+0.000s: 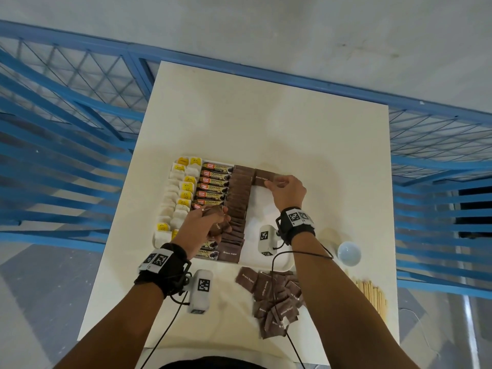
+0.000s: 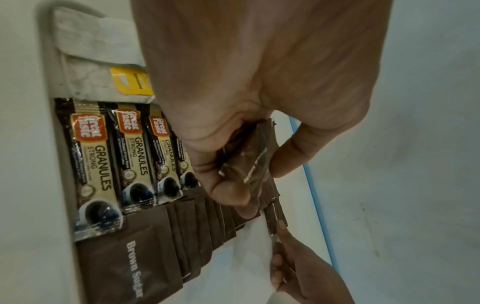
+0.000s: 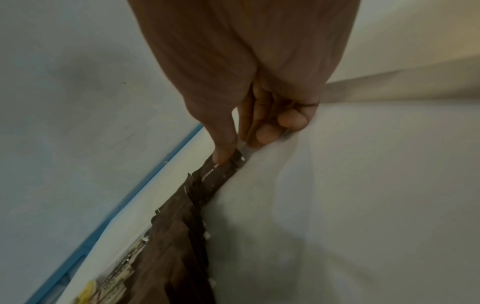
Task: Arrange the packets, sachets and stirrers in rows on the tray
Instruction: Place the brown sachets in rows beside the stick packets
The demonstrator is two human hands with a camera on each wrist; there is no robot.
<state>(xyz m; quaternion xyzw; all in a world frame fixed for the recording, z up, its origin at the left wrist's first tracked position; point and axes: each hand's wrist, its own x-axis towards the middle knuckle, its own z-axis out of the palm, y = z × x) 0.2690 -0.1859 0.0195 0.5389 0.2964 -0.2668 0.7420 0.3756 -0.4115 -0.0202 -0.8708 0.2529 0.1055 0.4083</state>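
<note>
A white tray (image 1: 266, 206) on the table holds rows of tea bags (image 1: 181, 195), coffee granule sachets (image 1: 213, 187) and brown sugar packets (image 1: 238, 203). My right hand (image 1: 286, 189) pinches one brown sugar packet (image 1: 264, 177) at the tray's far edge, starting a new row; the thumb presses its end (image 3: 226, 164) in the right wrist view. My left hand (image 1: 206, 227) hovers over the tray's near left and holds a small bunch of brown sugar packets (image 2: 249, 164). Coffee sachets (image 2: 96, 160) and the sugar row (image 2: 182, 236) lie below it.
A loose heap of brown sugar packets (image 1: 274, 299) lies on the table in front of the tray. Wooden stirrers (image 1: 372, 294) lie at the right edge beside a white cup (image 1: 349, 253). Blue metal railings (image 1: 66, 129) flank the table.
</note>
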